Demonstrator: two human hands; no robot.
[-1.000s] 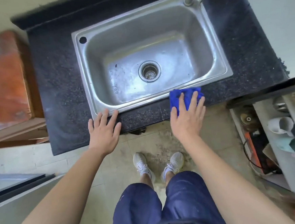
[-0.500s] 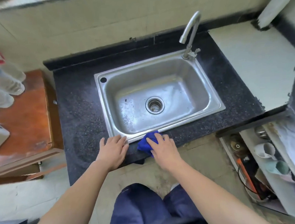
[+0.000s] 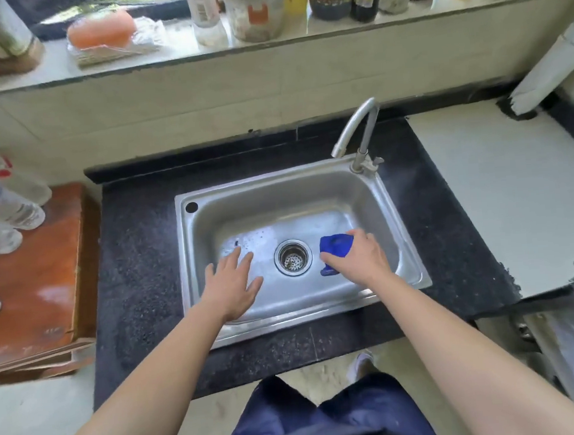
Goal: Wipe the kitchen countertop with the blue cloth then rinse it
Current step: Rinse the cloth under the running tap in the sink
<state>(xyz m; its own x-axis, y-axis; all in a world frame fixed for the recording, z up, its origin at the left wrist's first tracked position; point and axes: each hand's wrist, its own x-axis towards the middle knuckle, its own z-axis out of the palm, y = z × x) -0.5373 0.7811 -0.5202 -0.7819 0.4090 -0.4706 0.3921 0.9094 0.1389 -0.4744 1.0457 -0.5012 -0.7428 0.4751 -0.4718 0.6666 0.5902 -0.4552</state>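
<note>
Blue cloth [image 3: 336,246] moved from countertop [image 3: 138,263] front edge into sink [image 3: 352,191], gripped bunched in right hand [image 3: 359,258] beside drain [image 3: 293,257], left hand [image 3: 230,283] now over basin, fingers spread, holding nothing.

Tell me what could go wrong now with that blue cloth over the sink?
No water shows at the tap; the free left hand may have to stretch across for it. The right hand holds the cloth forward of the tap, so water could miss it. Rinsing could splash the counter.
</note>
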